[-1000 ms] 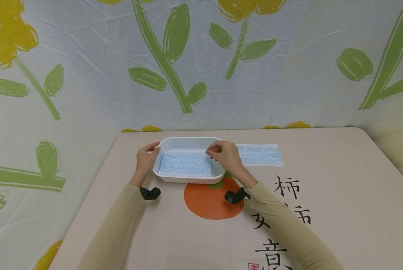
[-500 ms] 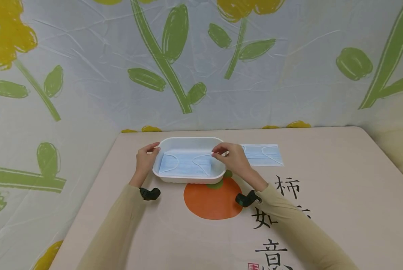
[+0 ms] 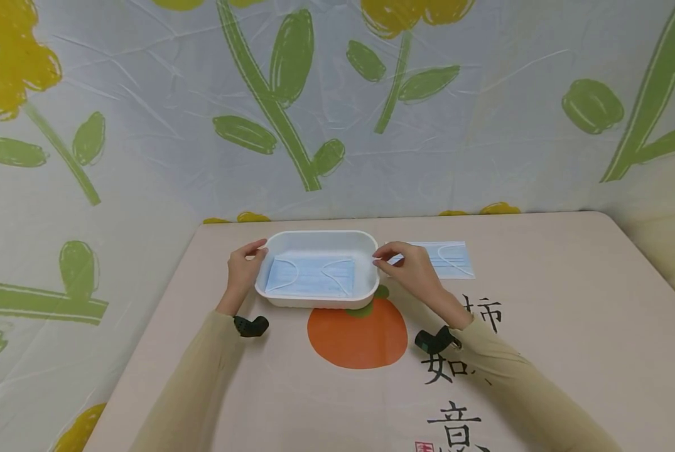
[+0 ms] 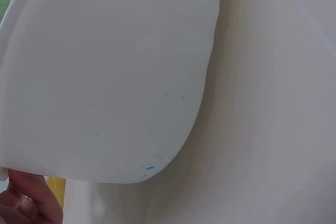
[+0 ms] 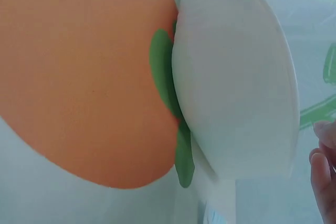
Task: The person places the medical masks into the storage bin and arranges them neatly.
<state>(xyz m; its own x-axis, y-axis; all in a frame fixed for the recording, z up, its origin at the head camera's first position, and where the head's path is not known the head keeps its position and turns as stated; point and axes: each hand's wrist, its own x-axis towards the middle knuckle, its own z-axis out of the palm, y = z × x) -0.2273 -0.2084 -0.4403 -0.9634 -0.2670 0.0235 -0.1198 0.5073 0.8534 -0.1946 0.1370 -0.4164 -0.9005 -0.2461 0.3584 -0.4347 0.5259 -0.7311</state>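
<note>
A white plastic tray [image 3: 317,302] with rounded corners sits near the back of the table. Inside it lies a light blue disposable face mask [image 3: 309,276], flat, with both white ear loops on top. My left hand [image 3: 243,269] pinches the tray's left rim between thumb and fingers; the left wrist view shows those fingers [image 4: 34,195] at the rim's edge. Beside the right rim is my right hand [image 3: 410,267], fingers loosely bent and holding nothing. The right wrist view shows its fingertips [image 5: 321,153] apart from the tray. Behind this hand lies a second blue face mask [image 3: 453,257], partly hidden.
The pale pink table [image 3: 569,314] carries a printed orange persimmon [image 3: 356,339] and black written characters [image 3: 456,427]. A flower-patterned cloth [image 3: 427,150] hangs behind and to the left of it. Dark wrist cameras [image 3: 251,326] sit below both hands.
My right hand has drawn back to the right, from over the mask in the tray to beyond the right rim. The left hand and the tray have stayed in place.
</note>
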